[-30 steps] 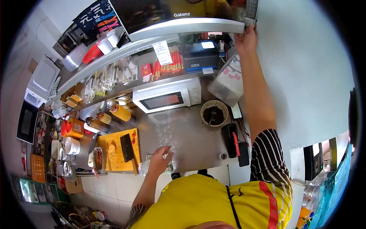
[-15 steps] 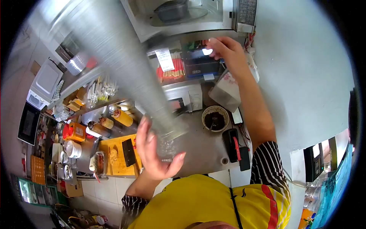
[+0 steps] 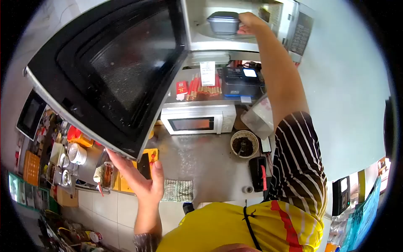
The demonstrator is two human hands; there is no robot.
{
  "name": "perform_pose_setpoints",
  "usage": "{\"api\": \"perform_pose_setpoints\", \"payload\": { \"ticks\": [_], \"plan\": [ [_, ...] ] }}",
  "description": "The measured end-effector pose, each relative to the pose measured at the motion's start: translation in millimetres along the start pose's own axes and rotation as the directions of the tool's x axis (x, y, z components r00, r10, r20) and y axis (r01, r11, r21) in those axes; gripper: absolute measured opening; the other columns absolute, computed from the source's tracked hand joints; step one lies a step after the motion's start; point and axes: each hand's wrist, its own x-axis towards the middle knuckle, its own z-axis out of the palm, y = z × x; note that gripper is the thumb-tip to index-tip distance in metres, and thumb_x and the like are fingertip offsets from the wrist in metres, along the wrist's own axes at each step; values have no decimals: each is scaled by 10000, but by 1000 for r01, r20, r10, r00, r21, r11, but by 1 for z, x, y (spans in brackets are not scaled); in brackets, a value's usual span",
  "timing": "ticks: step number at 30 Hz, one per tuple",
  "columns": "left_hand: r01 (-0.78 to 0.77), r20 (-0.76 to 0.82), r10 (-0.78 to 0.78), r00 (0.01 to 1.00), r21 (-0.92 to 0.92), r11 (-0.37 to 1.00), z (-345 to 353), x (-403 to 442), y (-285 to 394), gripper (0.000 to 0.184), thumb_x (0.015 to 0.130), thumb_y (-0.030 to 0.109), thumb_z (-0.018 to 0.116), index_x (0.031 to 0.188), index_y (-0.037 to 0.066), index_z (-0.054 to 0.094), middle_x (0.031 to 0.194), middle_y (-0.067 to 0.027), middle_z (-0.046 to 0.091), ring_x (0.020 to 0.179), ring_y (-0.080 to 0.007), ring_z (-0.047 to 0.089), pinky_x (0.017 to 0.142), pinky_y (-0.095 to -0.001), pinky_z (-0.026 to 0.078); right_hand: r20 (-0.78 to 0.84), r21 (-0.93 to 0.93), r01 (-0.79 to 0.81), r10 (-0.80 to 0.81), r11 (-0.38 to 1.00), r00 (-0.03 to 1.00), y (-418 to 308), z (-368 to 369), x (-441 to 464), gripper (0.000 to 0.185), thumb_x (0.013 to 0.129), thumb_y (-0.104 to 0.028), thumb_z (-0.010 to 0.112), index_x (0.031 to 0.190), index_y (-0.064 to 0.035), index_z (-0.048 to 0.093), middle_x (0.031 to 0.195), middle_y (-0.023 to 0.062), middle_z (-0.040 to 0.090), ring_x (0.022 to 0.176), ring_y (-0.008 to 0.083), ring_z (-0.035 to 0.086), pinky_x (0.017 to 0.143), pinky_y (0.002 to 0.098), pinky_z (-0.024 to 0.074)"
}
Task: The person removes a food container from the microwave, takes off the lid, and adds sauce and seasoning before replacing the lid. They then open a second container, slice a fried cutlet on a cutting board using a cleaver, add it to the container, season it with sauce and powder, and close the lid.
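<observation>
Inside the upper microwave point(image 3: 205, 44), a dark grey lidded food container point(image 3: 225, 24) sits over the glass turntable. My right hand point(image 3: 251, 23) reaches in and grips the container by its right end. The microwave door point(image 3: 134, 59) stands wide open to the left, its dark window facing me. Just below the door's lower corner is my left hand point(image 3: 145, 187), thumb raised and fingers stretched toward the door's edge. Its fingertips are partly hidden by the door, so contact is unclear.
A second white microwave point(image 3: 197, 122) stands under the shelf. Red-wrapped chopsticks point(image 3: 210, 89) and a black printer point(image 3: 240, 82) are on the shelf. To the right, a tub of dark sauce point(image 3: 244, 144) rests on the steel counter point(image 3: 205, 164). A folded cloth point(image 3: 177, 190) lies at the front edge.
My right hand has moved up into the microwave and taken hold of the container. The door, blurred before, is now sharp and wide open. My left hand has shifted left and down.
</observation>
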Motion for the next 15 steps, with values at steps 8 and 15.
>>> {"api": "perform_pose_setpoints", "payload": {
  "ticks": [8,15],
  "plan": [
    [54,101,-61,993,72,996,-12,-1,3,1046,825,117,703,1542,-89,-29,1581,-302,104,1478,-376,187,1194,-433,156,91,-57,74,-69,996,993,-16,-1,-19,347,917,-273,572,1046,46,530,848,119,578,652,273,697,702,413,652],
    [15,73,-8,997,-92,996,-3,-2,-6,1074,813,111,711,1538,-88,-56,1577,-314,86,1466,-410,181,1186,-480,158,115,235,196,-227,952,967,22,-39,-43,373,959,-236,553,1079,116,580,980,186,670,879,334,717,838,393,622]
  ]
}}
